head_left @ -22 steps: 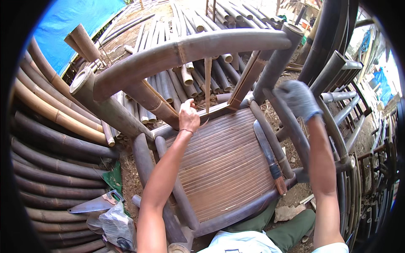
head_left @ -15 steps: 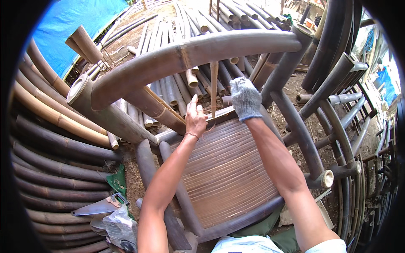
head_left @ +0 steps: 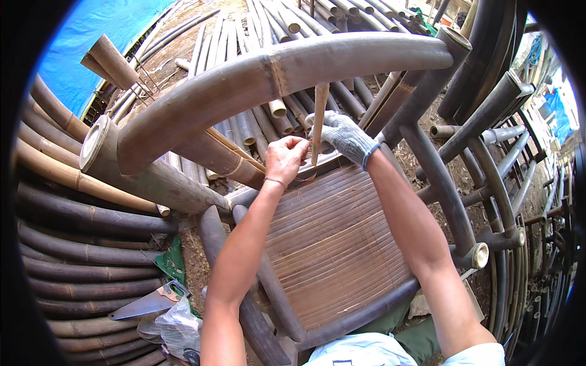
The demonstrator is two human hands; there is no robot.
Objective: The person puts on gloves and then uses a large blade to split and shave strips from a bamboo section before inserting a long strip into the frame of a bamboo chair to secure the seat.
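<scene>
A dark bamboo chair stands before me, with a slatted seat (head_left: 336,244) and a thick curved top rail (head_left: 274,70). A thin upright bamboo strip (head_left: 319,122) runs from the top rail down to the back edge of the seat. Just left of the strip, my bare left hand (head_left: 285,160) is closed in a pinch; what lies between its fingertips is too small to tell. My right hand (head_left: 349,135), in a grey knit glove, reaches from the right with curled fingers. Their tips pass behind the strip, so anything in them is hidden.
Bent dark bamboo poles (head_left: 91,213) are stacked at the left, beside a handsaw (head_left: 143,303) and a clear plastic bag (head_left: 180,326). Cut bamboo poles (head_left: 244,36) lie on the ground beyond. Another bamboo frame (head_left: 488,158) stands at the right. A blue tarp (head_left: 101,46) hangs far left.
My left hand has gone from outstretched fingers to a pinch. My gloved right hand has moved left and down, and its fingers now reach the strip. The view has shifted slightly.
</scene>
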